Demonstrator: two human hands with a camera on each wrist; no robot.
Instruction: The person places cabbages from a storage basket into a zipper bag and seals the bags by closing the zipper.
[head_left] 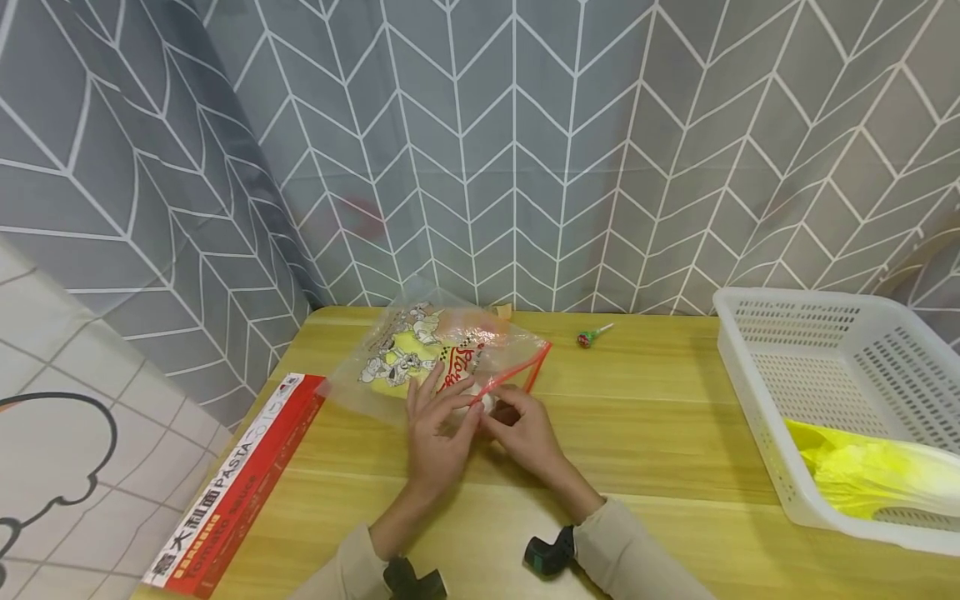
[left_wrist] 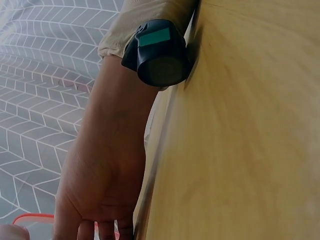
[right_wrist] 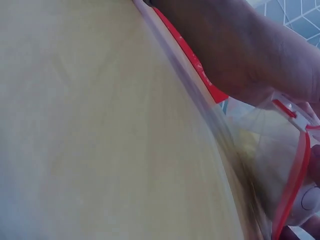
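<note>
A clear zip bag (head_left: 405,358) with yellow and red printing lies on the table, its red-edged mouth turned toward the person. At the near corner of that mouth, my left hand (head_left: 438,437) pinches the red zip strip between thumb and forefinger, its other fingers spread over the bag. My right hand (head_left: 528,433) pinches the same strip just beside it, fingertips almost meeting the left ones. The right wrist view shows a clear slider (right_wrist: 300,121) on the strip. A white rounded thing (right_wrist: 311,199) shows by the mouth, partly hidden by fingers.
A long red and white pasta box (head_left: 240,475) lies along the left table edge. Behind the bag is a lollipop (head_left: 592,336) with a green wrapper. On the right stands a white plastic basket (head_left: 757,425) with a yellow packet (head_left: 847,467) inside. A patterned curtain (head_left: 555,167) borders the table's back.
</note>
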